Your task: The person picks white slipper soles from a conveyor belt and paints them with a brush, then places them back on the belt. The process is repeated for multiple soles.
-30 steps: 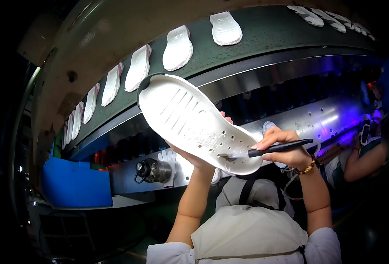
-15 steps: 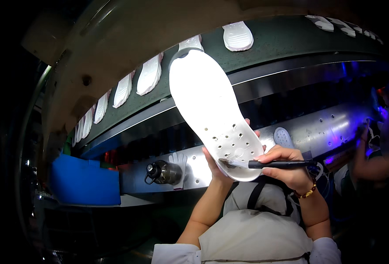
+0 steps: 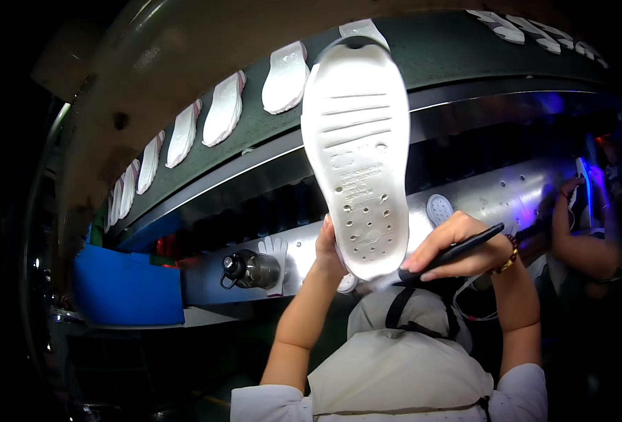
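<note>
A white shoe sole (image 3: 357, 165) stretches away from me, its ribbed, hole-dotted face toward the camera and a dark patch at its far tip. My left hand (image 3: 328, 247) grips its near left edge, the thumb in sight and the other fingers hidden behind it. In my right hand (image 3: 466, 243) is a brush with a black handle (image 3: 481, 237), pinched between thumb and fingers. Its blurred bristle end is at the sole's near end; whether it touches is hard to tell.
A green conveyor belt (image 3: 255, 130) carries several white soles (image 3: 286, 77) beyond the metal ledge. Nearer lie a dark bottle (image 3: 255, 273), a pale glove (image 3: 277, 260), a small perforated disc (image 3: 438, 209) and a blue bin (image 3: 128, 287). Another person's arm (image 3: 582, 243) is at the right.
The held sole has turned more upright and tilted so its ribs show. My brush hand shifted from over the perforated part to the near end. Soles on the belt sit farther right.
</note>
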{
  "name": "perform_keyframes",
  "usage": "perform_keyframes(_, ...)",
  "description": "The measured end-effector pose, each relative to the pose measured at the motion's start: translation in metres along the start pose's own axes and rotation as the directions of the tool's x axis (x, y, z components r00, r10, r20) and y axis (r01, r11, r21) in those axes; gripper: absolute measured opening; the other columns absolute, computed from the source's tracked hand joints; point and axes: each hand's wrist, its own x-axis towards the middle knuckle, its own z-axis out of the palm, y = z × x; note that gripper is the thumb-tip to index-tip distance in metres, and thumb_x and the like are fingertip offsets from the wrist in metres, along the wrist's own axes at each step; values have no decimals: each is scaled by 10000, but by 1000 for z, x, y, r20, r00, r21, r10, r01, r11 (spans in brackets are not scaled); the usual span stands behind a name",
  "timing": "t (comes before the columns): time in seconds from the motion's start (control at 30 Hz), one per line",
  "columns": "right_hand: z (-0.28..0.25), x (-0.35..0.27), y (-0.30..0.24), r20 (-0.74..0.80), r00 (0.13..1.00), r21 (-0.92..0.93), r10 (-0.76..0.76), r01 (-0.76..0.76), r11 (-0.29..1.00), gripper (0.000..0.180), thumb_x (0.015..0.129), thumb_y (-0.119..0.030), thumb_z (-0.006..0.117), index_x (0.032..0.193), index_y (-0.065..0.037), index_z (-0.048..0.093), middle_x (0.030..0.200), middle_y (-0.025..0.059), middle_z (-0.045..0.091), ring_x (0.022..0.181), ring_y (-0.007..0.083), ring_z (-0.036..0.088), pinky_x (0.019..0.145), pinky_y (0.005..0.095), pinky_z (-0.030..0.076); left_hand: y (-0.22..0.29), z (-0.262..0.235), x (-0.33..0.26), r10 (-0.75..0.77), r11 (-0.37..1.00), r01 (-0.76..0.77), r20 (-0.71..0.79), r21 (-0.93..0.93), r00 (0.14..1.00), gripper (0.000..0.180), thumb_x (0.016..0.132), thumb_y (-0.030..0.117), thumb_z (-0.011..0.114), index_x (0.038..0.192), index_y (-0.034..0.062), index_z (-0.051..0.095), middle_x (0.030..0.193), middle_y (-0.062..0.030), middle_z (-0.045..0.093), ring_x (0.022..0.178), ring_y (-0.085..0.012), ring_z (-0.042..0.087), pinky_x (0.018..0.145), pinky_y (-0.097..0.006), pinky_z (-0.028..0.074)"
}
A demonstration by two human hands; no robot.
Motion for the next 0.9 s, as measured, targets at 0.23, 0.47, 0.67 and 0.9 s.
perform_keyframes(0.23, 0, -6, 7, 5, 993, 32, 119, -119, 992, 180, 670, -4, 644, 845, 18, 607, 860, 123, 618, 828, 179, 591, 751, 257, 456, 32, 34, 10, -344, 937, 344, -15, 66, 939, 542, 763, 364, 513, 1144, -8, 413, 1025, -142, 539, 878, -204, 569, 769, -302, 463)
perform_keyframes(0.47, -13, -5, 2, 28, 1000, 9, -5, 5, 1000, 208, 636, 31, 657, 839, 8, 618, 852, 142, 616, 826, 234, 601, 745, 292, 474, 27, 15, 0, -525, 838, 535, 108, -111, 844, 513, 750, 310, 505, 1147, 0, 413, 1026, -151, 535, 885, -208, 559, 773, -318, 446)
perform_keyframes(0.67, -26, -6, -10, 227, 974, -111, 14, 11, 994, 175, 674, -42, 643, 845, -15, 618, 864, 117, 620, 826, 221, 601, 724, 286, 474, 40, 30, 6, -674, 738, 673, 9, -51, 739, 453, 716, 290, 524, 1045, -21, 504, 939, -155, 575, 813, -216, 578, 734, -316, 455)
perform_keyframes(0.9, -24, -21, -2, 267, 955, -398, 125, -9, 918, 177, 676, -1, 625, 849, -40, 615, 885, 108, 616, 816, 197, 604, 692, 274, 485, 42, 23, -1, -615, 763, 641, -214, 83, 759, 486, 734, 358, 495, 1062, 0, 501, 930, -138, 579, 777, -190, 586, 688, -290, 474)
